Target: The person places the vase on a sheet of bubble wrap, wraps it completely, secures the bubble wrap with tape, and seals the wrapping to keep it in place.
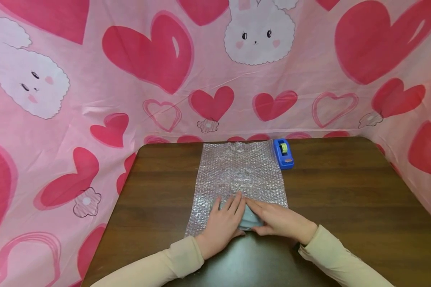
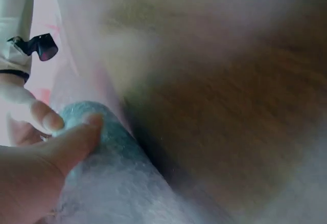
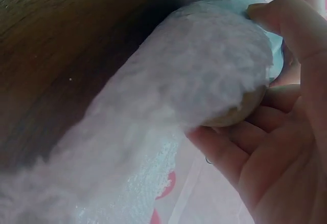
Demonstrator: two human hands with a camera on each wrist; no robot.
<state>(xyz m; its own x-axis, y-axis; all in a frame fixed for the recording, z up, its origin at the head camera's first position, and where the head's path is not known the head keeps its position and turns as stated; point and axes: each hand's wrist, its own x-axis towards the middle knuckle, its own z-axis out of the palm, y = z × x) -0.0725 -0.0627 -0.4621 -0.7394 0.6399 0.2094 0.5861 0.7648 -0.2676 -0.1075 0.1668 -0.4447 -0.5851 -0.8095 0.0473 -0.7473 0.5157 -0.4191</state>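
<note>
A light blue rounded object lies at the near end of a clear bubble wrap sheet, its kind hidden by the hands and the wrap. My left hand lies over its left side, fingers pointing away and thumb at the near edge. From the right, my right hand grips it with the thumb in front and the fingers behind. In the left wrist view, bubble wrap covers the blue object beneath my thumb. The right wrist view shows wrap around it, with a tan edge peeking out by my fingers.
A blue tape dispenser holding a yellowish roll stands beside the sheet's far right corner. The dark wooden table extends to both sides. Behind and around it hangs a pink curtain with hearts and bunnies.
</note>
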